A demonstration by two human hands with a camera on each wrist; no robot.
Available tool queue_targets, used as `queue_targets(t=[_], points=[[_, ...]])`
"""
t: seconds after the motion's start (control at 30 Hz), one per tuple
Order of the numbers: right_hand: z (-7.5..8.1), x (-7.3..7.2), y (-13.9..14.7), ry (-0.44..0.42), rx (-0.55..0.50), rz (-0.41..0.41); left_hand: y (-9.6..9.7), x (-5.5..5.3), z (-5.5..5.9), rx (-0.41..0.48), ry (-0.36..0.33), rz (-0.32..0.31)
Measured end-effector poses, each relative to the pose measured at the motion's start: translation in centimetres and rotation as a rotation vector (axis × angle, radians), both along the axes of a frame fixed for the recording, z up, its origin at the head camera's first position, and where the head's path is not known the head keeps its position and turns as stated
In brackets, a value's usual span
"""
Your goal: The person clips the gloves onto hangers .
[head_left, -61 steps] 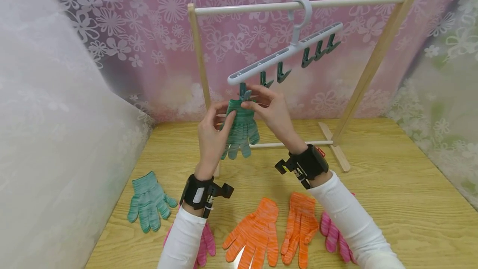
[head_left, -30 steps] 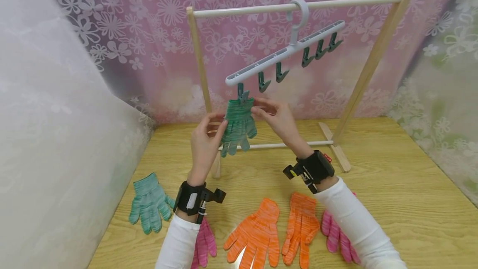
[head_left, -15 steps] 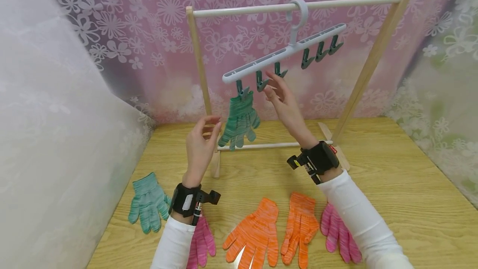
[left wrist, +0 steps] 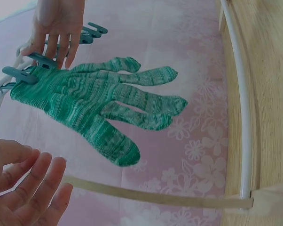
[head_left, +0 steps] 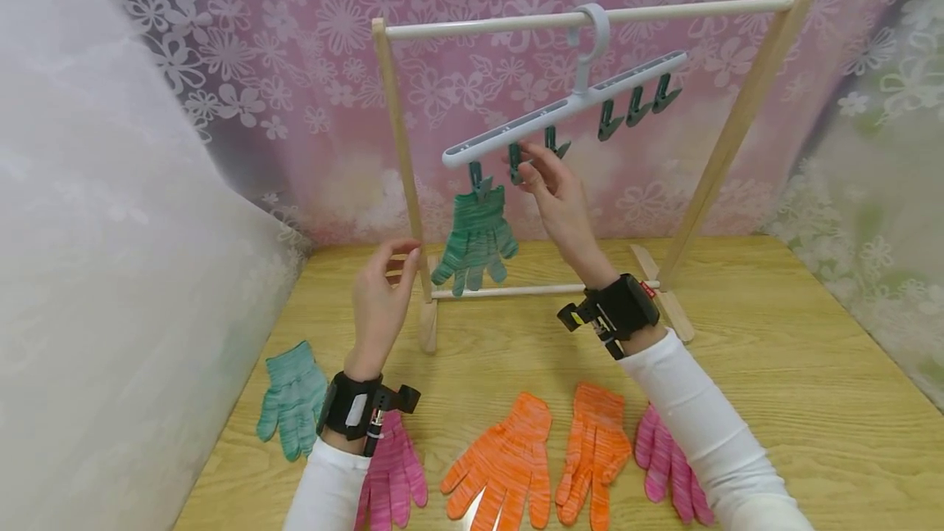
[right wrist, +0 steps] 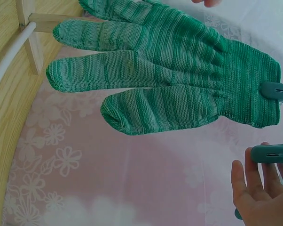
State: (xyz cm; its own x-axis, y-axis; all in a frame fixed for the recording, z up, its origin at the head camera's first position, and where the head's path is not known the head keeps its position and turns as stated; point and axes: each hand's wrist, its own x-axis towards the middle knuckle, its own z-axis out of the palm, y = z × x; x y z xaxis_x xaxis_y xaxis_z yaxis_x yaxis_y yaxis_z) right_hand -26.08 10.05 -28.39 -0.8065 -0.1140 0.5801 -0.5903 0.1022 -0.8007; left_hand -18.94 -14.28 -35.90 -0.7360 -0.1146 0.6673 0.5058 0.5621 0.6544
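Note:
A green striped knit glove (head_left: 475, 238) hangs by its cuff from the leftmost dark green clip (head_left: 481, 185) of a white hanger (head_left: 542, 115), fingers pointing down. My right hand (head_left: 564, 207) is at the second clip (head_left: 515, 164), thumb and fingers around it; the right wrist view shows that clip (right wrist: 271, 154) in front of the fingers. My left hand (head_left: 379, 297) is left of the hanging glove, apart from it, with loosely bent fingers and nothing held. In the left wrist view the glove (left wrist: 99, 94) dangles beyond the left fingers (left wrist: 47, 174).
The hanger hooks over the white rail (head_left: 487, 25) of a wooden-sided stand (head_left: 719, 150). On the table (head_left: 516, 342) lie another green glove (head_left: 291, 400), two orange gloves (head_left: 509, 457) and, partly under the forearms, pink gloves (head_left: 398, 465). Several other clips line the hanger's right half.
Both hands have let go of the green glove, which now hangs from its clip. The left hand has drawn back left and down; the right hand has moved right to the second clip.

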Motion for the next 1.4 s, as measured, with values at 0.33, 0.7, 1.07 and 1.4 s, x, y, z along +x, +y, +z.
queue_targets(t=[0.33, 0.7, 1.07, 1.4], points=[[0.1, 0.2, -0.2, -0.002, -0.018, 0.006, -3.1, 1.9, -0.1, -0.138, 0.03, 0.079], [-0.1, 0.2, -0.3, -0.005, -0.043, 0.017, -6.6, 3.8, -1.4, -0.28, -0.034, 0.17], [-0.2, 0.0, -0.4, -0.02, -0.05, 0.008, -9.1, 6.4, -3.1, -0.482, -0.11, 0.166], [-0.2, -0.2, -0.4, -0.022, -0.056, 0.001, -11.5, 8.7, -5.2, -0.567, -0.412, 0.128]])
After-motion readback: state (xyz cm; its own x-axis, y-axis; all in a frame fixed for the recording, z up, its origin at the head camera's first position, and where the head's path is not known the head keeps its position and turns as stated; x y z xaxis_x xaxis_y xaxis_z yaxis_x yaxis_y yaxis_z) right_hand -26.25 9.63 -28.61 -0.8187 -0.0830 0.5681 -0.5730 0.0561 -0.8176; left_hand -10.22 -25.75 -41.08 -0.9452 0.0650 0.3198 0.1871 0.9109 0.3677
